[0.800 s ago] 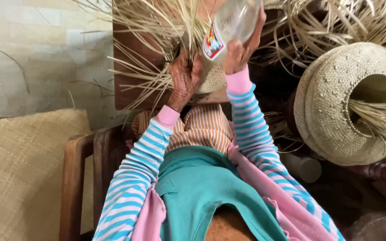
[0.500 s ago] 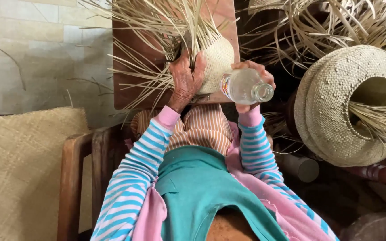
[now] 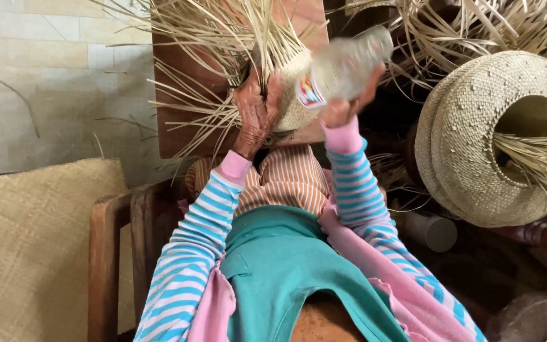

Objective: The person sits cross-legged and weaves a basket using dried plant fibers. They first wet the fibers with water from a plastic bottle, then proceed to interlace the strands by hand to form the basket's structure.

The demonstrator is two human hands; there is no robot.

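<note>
My left hand [image 3: 256, 113] presses on a partly woven straw piece [image 3: 289, 95] with many loose pale strands fanning out, resting on a brown wooden board [image 3: 178, 120] over my lap. My right hand [image 3: 343, 107] grips a clear plastic bottle [image 3: 343, 66] with a colourful label, raised and tilted over the woven piece. Both arms wear blue-and-white striped sleeves with pink cuffs.
A large woven straw hat [image 3: 476, 139] with loose strands inside lies at the right. More straw work [image 3: 476, 25] sits at the top right. A woven mat cushion [image 3: 33, 240] leans at the left beside a wooden chair arm [image 3: 106, 253]. A tiled wall [image 3: 52, 76] is behind.
My right hand lowered the bottle beside the weave, then lifted and tilted it back over the straw piece. My left hand stayed on the weave.
</note>
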